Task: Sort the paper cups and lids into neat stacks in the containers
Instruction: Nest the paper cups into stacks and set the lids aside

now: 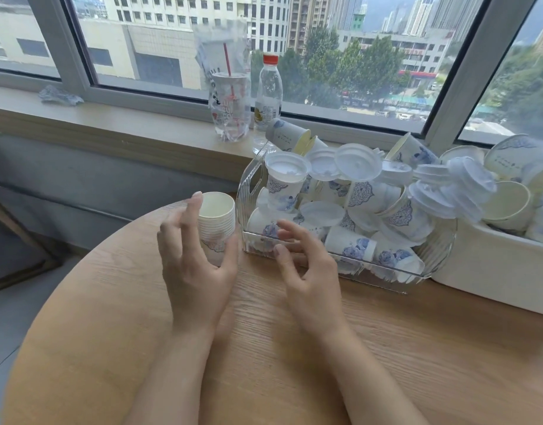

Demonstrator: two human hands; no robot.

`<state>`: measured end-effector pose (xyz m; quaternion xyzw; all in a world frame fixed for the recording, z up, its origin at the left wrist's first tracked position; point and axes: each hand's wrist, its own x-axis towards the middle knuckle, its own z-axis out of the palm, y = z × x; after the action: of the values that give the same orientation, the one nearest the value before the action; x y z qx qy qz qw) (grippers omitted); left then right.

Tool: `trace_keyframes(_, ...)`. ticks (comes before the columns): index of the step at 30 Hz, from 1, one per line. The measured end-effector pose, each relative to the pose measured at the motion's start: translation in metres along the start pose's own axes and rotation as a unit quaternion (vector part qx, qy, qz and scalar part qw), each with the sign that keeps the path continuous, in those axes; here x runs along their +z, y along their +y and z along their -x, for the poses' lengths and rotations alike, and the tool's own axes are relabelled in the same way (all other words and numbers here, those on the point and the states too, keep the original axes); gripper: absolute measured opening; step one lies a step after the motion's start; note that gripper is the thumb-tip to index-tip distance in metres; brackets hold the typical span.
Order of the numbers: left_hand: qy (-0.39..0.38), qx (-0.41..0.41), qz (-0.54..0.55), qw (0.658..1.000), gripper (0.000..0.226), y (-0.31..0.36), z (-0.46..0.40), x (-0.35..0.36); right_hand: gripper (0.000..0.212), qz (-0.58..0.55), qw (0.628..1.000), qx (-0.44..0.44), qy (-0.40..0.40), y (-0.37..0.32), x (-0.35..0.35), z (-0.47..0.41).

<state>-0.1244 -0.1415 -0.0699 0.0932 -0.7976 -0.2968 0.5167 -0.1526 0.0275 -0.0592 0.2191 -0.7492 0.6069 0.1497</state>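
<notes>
A stack of nested white paper cups (pixel 217 219) with blue print stands upright on the round wooden table (pixel 110 317), left of a clear plastic bin (pixel 248 185). The bin holds a jumble of cups (pixel 398 216) and white lids (pixel 358 162). A white container (pixel 493 271) on the right holds more cups and lids. My left hand (pixel 193 268) hovers just in front of the stack, fingers spread, holding nothing. My right hand (pixel 307 271) is beside the bin's front wall, fingers curled apart, empty.
On the window sill behind stand a clear plastic drink cup with a red straw (pixel 230 105) and a water bottle with a red cap (pixel 267 96). A crumpled wrapper (pixel 59 96) lies at the sill's left. The table edge curves away at left.
</notes>
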Motion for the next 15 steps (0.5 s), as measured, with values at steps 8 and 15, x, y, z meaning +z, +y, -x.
trace_keyframes(8,-0.122,0.033,0.107,0.986,0.06,0.029,0.024,0.023,0.043,0.237,0.969,-0.047,0.04,-0.018,-0.02,-0.09)
trace_keyframes(15,-0.158,-0.019,0.12,0.98,0.065,0.025,0.027,0.034,0.016,0.339,0.938,-0.067,0.016,-0.016,-0.017,-0.115)
